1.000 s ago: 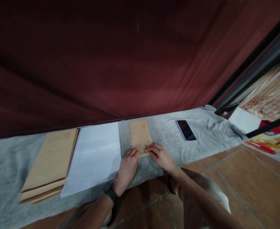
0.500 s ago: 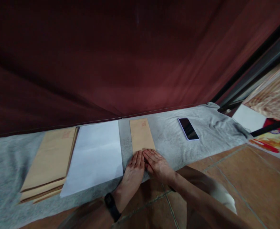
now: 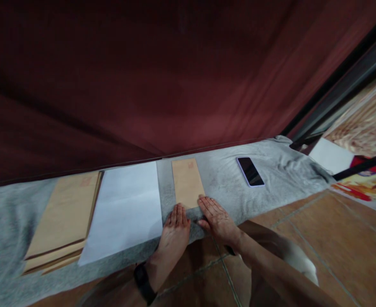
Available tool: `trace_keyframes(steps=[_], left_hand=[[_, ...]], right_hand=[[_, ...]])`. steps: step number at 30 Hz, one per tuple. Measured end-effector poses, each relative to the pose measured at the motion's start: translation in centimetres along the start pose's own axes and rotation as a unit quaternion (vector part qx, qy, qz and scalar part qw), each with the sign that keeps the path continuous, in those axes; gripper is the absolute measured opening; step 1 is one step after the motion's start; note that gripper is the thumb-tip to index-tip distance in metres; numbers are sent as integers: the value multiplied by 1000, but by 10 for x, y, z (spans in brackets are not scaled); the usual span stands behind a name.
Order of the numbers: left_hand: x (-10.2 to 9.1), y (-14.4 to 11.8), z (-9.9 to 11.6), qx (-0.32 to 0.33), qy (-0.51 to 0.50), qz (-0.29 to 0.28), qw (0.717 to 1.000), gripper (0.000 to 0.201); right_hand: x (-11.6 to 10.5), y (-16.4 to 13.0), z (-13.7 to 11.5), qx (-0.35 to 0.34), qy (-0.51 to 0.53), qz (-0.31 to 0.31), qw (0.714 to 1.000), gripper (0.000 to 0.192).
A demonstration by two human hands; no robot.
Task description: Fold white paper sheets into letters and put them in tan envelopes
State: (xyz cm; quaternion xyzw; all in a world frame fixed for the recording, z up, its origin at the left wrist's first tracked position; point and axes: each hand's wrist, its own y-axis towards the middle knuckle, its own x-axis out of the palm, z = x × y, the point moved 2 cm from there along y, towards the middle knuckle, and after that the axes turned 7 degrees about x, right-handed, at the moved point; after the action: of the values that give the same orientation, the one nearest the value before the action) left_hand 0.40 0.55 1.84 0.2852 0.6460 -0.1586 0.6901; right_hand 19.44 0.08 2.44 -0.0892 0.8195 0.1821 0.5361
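Compared with 0.5 s before, the left hand (image 3: 175,228) and the right hand (image 3: 216,216) have moved apart; both lie flat with open fingers at the near end of the small brown envelope (image 3: 188,182) on the grey cloth (image 3: 226,187). Its red stamp is too blurred to read. A white sheet (image 3: 125,209) lies just beside it, then a stack of brown envelopes (image 3: 62,219); a phone (image 3: 250,171) lies apart.

Flat hands (image 3: 175,226) at brown envelope (image 3: 187,182)
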Motion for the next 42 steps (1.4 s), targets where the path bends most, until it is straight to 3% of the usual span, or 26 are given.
trace_keyframes(steps=[6,11,14,17,20,22,24,26,29,31,33,37,40,42], left_hand=[[-6,11,-18,-52,-114,43,991,37],[-6,30,-35,-153,-258,91,950,51],[-4,41,-44,-238,-368,83,895,64],[-7,49,-44,-298,-514,78,800,76],[-20,56,-35,-292,-625,99,717,71],[-31,61,-26,-259,-659,109,698,67],[-40,65,-20,-227,-681,110,688,65],[-41,68,-18,-231,-692,115,674,60],[-31,67,-20,-306,-683,90,657,58],[-22,66,-18,-331,-682,49,650,66],[-18,66,-13,-321,-691,28,647,72],[-17,69,-5,-296,-698,51,650,70],[-11,70,-11,-295,-665,59,684,77],[-4,68,-17,-295,-633,65,713,83]], right_hand=[[2,8,0,18,-7,23,1000,56],[12,20,-6,62,-39,40,997,51],[17,24,-11,76,-56,28,995,52],[17,27,-17,92,-59,24,994,56],[11,32,-19,120,-39,31,992,57],[4,37,-15,172,33,33,984,50],[-2,43,-8,247,156,45,955,38],[-6,47,0,311,310,76,895,32],[-1,48,4,359,569,118,730,35],[6,44,-1,367,675,123,628,37],[12,38,-9,370,711,102,590,37],[17,28,-23,391,773,13,499,25],[9,25,-25,399,763,-125,493,39],[0,24,-21,365,735,-225,526,50]])
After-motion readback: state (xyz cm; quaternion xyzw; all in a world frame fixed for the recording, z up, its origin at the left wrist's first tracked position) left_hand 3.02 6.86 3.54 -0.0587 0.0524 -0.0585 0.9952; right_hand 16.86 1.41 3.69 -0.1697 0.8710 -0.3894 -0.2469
